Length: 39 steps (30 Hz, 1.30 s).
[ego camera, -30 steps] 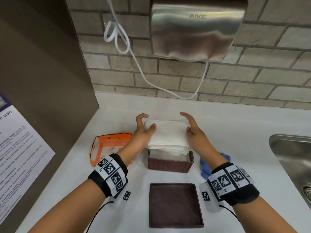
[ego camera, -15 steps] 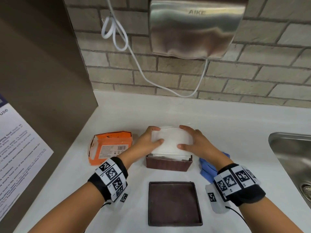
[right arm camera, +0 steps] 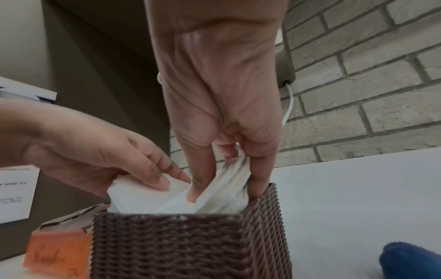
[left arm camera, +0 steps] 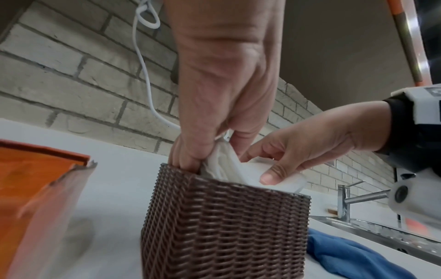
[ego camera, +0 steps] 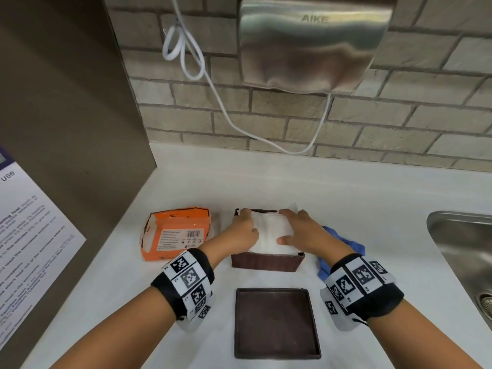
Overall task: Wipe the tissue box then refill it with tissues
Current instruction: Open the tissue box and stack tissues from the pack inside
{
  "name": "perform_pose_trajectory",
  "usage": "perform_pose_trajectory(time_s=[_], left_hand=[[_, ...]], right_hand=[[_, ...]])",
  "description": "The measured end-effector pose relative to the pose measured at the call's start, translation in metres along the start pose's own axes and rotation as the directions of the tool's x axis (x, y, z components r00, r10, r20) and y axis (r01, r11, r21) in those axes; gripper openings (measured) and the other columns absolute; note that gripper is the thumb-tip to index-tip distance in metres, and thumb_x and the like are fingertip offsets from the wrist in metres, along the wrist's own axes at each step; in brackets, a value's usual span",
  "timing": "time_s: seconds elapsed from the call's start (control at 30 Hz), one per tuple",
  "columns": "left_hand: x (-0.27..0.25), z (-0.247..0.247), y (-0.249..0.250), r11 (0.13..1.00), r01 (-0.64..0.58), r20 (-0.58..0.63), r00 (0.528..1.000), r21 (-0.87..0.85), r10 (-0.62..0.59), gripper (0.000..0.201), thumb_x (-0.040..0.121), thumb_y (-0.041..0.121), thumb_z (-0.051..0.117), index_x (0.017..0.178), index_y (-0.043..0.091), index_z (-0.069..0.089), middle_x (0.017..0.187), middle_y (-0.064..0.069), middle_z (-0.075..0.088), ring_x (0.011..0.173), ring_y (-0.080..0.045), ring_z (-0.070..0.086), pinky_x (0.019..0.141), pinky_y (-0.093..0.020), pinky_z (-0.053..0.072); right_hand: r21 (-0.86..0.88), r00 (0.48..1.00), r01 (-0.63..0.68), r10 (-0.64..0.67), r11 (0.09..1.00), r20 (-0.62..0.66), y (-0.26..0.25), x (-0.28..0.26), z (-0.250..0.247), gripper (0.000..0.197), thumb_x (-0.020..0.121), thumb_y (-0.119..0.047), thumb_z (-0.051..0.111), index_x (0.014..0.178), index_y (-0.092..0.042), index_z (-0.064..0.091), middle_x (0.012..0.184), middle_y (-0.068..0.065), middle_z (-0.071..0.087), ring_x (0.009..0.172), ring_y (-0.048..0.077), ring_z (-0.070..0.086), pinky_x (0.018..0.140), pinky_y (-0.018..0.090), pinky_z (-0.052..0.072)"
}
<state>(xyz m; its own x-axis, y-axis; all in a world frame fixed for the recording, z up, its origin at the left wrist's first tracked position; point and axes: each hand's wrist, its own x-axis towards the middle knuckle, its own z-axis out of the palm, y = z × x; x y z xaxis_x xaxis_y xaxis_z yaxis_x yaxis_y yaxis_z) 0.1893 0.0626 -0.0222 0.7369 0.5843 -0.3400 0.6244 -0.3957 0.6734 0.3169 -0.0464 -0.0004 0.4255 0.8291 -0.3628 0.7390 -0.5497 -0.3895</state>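
Pressing a stack of white tissues (ego camera: pixel 271 235) down into a brown woven tissue box (ego camera: pixel 267 262), a person works with both hands at a white countertop (ego camera: pixel 372 209) below a brick wall. The left hand (ego camera: pixel 241 233) has its fingers curled round the stack's left edge, fingertips tucked between tissues and box wall; the right hand (ego camera: pixel 300 233) grasps the right edge the same way, thumb flat on top. The box stands near the middle of the countertop, its flat square lid (ego camera: pixel 277 323) lying apart toward the front edge. A torn orange carton (ego camera: pixel 175 233) sits just beside the box on the left, a crumpled blue cloth (ego camera: pixel 343 249) on the right, and a steel sink (ego camera: pixel 463 243) is at the right edge.

The stack looks partly seated, bulging above the rim. Doing this well likely means easing both sides down evenly, keeping corners square to the box so soft sheets do not crease or snag on the ribbed weave, then sliding the fingers out without dragging sheets up. The tissues are soft, folded and compressible; the box is stiff and basket-textured; the lid is smooth with a raised rim
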Motion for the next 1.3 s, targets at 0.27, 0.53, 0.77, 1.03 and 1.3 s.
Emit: perform_pose_trajectory(time_s=[0.27, 0.53, 0.77, 1.03, 1.3], left_hand=[[-0.007, -0.006, 0.001, 0.971, -0.054, 0.019, 0.999, 0.231, 0.051, 0.042, 0.101, 0.014, 0.035, 0.140, 0.001, 0.032, 0.097, -0.007, 0.047, 0.088, -0.020, 0.048, 0.080, -0.031, 0.043], [-0.010, -0.006, -0.007, 0.845, -0.071, -0.131, 0.978, 0.531, 0.164, 0.035, 0.092, -0.009, 0.045, 0.123, 0.003, 0.054, 0.115, -0.015, 0.063, 0.102, -0.025, 0.062, 0.072, -0.024, 0.041], [-0.014, -0.007, -0.009, 0.905, -0.092, -0.221, 0.955, 0.415, 0.198, 0.033, 0.094, 0.001, 0.051, 0.127, 0.004, 0.055, 0.125, -0.016, 0.054, 0.111, -0.031, 0.058, 0.086, -0.030, 0.048], [-0.009, -0.003, -0.023, 0.900, -0.079, -0.261, 0.943, 0.429, 0.207, 0.022, 0.092, 0.006, 0.058, 0.113, 0.004, 0.063, 0.127, -0.013, 0.046, 0.104, -0.027, 0.058, 0.083, -0.029, 0.050], [-0.006, 0.000, -0.031, 0.829, -0.060, -0.286, 0.923, 0.557, 0.258, 0.030, 0.097, 0.019, 0.053, 0.125, 0.017, 0.064, 0.126, -0.007, 0.051, 0.112, -0.027, 0.048, 0.094, -0.035, 0.045]], right_hand=[[-0.093, 0.998, -0.066, 0.067, 0.993, 0.006, -0.007, 0.009, 0.009, 0.085, 0.091, -0.024, 0.063, 0.150, -0.005, 0.006, 0.145, 0.023, 0.032, 0.122, 0.033, 0.051, 0.095, 0.032, 0.042], [-0.174, 0.993, -0.109, 0.114, 0.979, 0.018, -0.008, 0.016, 0.021, 0.076, 0.099, -0.018, 0.047, 0.147, 0.009, -0.005, 0.150, 0.026, 0.030, 0.124, 0.033, 0.051, 0.095, 0.031, 0.042], [-0.338, 0.972, -0.089, 0.007, 0.937, -0.235, 0.002, 0.016, 0.017, 0.033, 0.103, -0.016, 0.029, 0.130, -0.004, 0.043, 0.122, 0.012, 0.061, 0.109, 0.030, 0.046, 0.094, 0.034, 0.035], [0.039, 0.967, 0.021, -0.011, 0.999, -0.255, 0.030, 0.023, 0.003, 0.037, 0.093, -0.016, 0.059, 0.130, -0.013, 0.055, 0.120, 0.016, 0.051, 0.110, 0.031, 0.054, 0.088, 0.029, 0.040], [0.328, 0.915, 0.008, 0.126, 0.945, -0.384, 0.049, 0.024, 0.014, 0.026, 0.083, -0.028, 0.072, 0.091, -0.009, 0.056, 0.070, -0.001, 0.055, 0.069, 0.018, 0.052, 0.057, 0.025, 0.038]])
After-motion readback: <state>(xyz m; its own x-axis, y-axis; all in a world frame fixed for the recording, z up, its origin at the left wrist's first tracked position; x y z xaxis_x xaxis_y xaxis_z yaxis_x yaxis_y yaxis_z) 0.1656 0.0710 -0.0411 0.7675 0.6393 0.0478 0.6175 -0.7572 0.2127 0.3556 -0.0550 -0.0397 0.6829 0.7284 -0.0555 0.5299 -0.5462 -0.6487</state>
